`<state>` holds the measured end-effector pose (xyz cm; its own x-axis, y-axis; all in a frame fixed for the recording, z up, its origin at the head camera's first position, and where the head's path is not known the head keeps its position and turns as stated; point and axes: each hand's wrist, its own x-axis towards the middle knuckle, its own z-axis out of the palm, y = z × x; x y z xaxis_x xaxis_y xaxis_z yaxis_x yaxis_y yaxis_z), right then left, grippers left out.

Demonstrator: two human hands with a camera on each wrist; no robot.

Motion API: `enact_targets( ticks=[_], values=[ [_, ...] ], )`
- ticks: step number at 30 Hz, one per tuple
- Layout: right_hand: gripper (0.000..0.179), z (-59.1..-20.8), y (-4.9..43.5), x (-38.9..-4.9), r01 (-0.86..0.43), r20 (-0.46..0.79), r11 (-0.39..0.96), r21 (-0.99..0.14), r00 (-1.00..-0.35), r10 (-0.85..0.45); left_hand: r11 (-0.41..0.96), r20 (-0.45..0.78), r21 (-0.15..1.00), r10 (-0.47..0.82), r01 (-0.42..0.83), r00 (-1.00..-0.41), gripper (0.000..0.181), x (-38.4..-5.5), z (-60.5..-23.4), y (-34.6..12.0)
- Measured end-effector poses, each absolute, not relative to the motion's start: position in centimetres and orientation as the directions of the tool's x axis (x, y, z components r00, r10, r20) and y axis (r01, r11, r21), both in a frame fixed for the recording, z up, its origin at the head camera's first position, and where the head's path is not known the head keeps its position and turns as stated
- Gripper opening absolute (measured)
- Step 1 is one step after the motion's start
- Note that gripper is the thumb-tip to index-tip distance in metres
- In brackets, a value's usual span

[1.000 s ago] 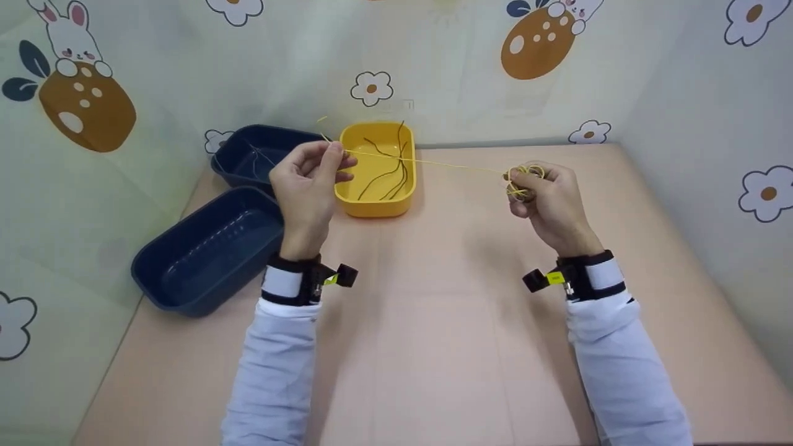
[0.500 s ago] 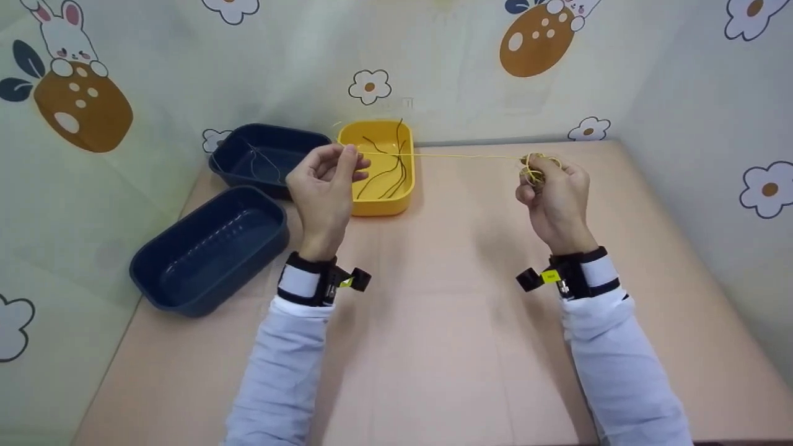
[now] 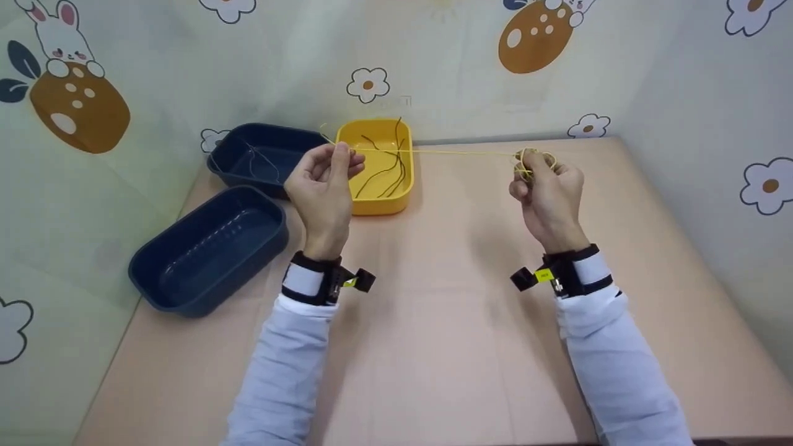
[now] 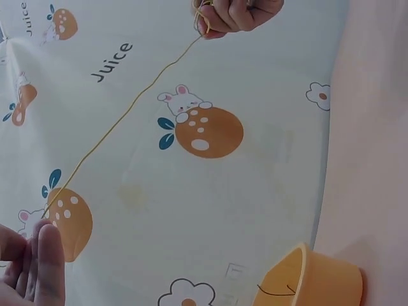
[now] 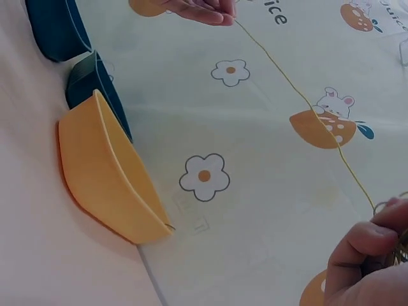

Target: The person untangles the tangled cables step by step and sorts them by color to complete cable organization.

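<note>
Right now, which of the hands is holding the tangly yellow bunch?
The right hand: loops of the yellow bunch stick out around its fingers. The left hand pinches just one strand, near its loose end.

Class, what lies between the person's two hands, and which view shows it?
A yellow string spans from the left hand to the right hand, nearly straight in the head view; both wrist views show it too.
</note>
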<state>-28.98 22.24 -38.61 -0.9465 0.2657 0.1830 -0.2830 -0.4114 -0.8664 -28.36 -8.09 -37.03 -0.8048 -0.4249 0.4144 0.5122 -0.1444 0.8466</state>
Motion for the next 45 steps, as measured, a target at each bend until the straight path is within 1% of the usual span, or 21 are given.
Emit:
enact_targets(
  ticks=[2, 4, 7, 9, 10, 12, 13, 15, 18, 20, 22, 26, 32, 39, 42, 45],
  values=[
    [0.024, -38.9, 22.4, -29.0, -0.328, 0.259, -0.290, -0.899, -0.933, 0.251, -0.131, 0.429, 0.842, -0.427, 0.524, -0.796, 0.009, -28.4, -36.9, -8.3],
    [0.021, -39.3, 22.5, -29.1, -0.385, 0.345, -0.135, -0.913, -0.905, 0.248, -0.102, 0.451, 0.837, -0.425, 0.537, -0.784, 0.009, -28.4, -36.8, -8.6],
    [0.018, -39.7, 22.6, -29.2, -0.457, 0.463, 0.084, -0.886, -0.851, 0.249, -0.055, 0.486, 0.830, -0.419, 0.555, -0.767, 0.008, -28.3, -36.6, -8.9],
    [0.017, -39.8, 22.6, -29.3, -0.487, 0.520, 0.185, -0.854, -0.817, 0.249, -0.033, 0.502, 0.824, -0.418, 0.565, -0.757, 0.007, -28.2, -36.5, -8.9],
    [0.017, -39.8, 22.6, -29.3, -0.495, 0.534, 0.204, -0.845, -0.808, 0.251, -0.029, 0.507, 0.822, -0.419, 0.569, -0.753, 0.006, -28.2, -36.4, -9.0],
    [0.018, -39.8, 22.5, -29.3, -0.498, 0.527, 0.172, -0.850, -0.810, 0.256, -0.026, 0.509, 0.820, -0.426, 0.572, -0.748, 0.004, -28.2, -36.4, -9.0],
    [0.018, -39.7, 22.4, -29.3, -0.492, 0.503, 0.111, -0.864, -0.824, 0.260, -0.029, 0.507, 0.820, -0.429, 0.572, -0.748, 0.004, -28.2, -36.4, -9.0],
    [0.018, -39.5, 22.3, -29.2, -0.458, 0.429, -0.060, -0.887, -0.864, 0.265, -0.044, 0.495, 0.822, -0.436, 0.568, -0.751, 0.003, -28.2, -36.4, -9.1],
    [0.024, -39.3, 22.1, -29.1, -0.369, 0.293, -0.338, -0.866, -0.922, 0.255, -0.061, 0.480, 0.828, -0.439, 0.558, -0.760, 0.006, -28.3, -36.6, -9.1],
    [0.027, -39.1, 22.0, -29.0, -0.311, 0.225, -0.443, -0.841, -0.945, 0.235, -0.067, 0.475, 0.830, -0.438, 0.554, -0.763, 0.007, -28.3, -36.7, -9.0],
    [0.030, -39.1, 22.1, -28.9, -0.268, 0.182, -0.500, -0.824, -0.960, 0.214, -0.071, 0.472, 0.830, -0.438, 0.554, -0.765, 0.008, -28.3, -36.8, -9.0],
    [0.027, -39.2, 22.4, -28.9, -0.209, 0.151, -0.542, -0.814, -0.977, 0.150, -0.079, 0.462, 0.831, -0.453, 0.550, -0.763, 0.007, -28.4, -36.9, -9.1],
    [0.012, -39.4, 23.2, -28.8, -0.142, 0.165, -0.532, -0.835, -0.986, 0.004, -0.082, 0.450, 0.832, -0.479, 0.549, -0.753, 0.008, -28.5, -36.9, -10.0],
    [0.010, -39.5, 23.8, -28.7, -0.110, 0.201, -0.459, -0.882, -0.967, -0.156, -0.091, 0.450, 0.816, -0.521, 0.571, -0.726, 0.007, -28.7, -36.5, -11.3],
    [0.010, -39.5, 24.1, -28.6, -0.105, 0.203, -0.392, -0.914, -0.955, -0.218, -0.073, 0.461, 0.812, -0.531, 0.580, -0.711, 0.008, -28.7, -36.4, -11.8],
    [0.014, -39.6, 25.1, -28.7, -0.100, 0.187, -0.328, -0.939, -0.951, -0.245, -0.100, 0.436, 0.808, -0.562, 0.581, -0.703, 0.008, -28.6, -36.0, -13.0]
  ],
)
